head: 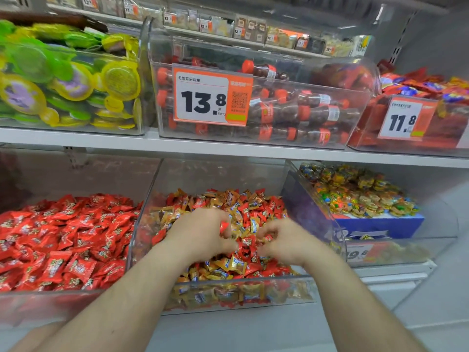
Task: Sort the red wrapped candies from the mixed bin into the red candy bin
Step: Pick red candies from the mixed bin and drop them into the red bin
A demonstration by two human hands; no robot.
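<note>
Head view: both hands are down in the mixed bin (142,224), a clear plastic bin on the lower shelf heaped with red and gold wrapped candies. Left hand (200,233) lies on the heap with its fingers curled, and a red wrapped candy (223,226) shows pinched at its fingertips. Right hand (286,240) sits just beside it toward the bin's right side, fingers bent down into the candies; whether it actually grips one I cannot tell. Between the two hands more red wrappers (247,246) lie on top of the gold ones. Red candy bin (63,237) stands directly left of the mixed bin, touching its side wall, filled with red wrapped candies only. Right of the mixed bin is a bin of multicoloured candies (360,194) piled on a blue box (380,224). On the shelf above the mixed bin stands a bin of cola-bottle sweets (304,110) with an orange price tag (212,97) reading 13.8.
</note>
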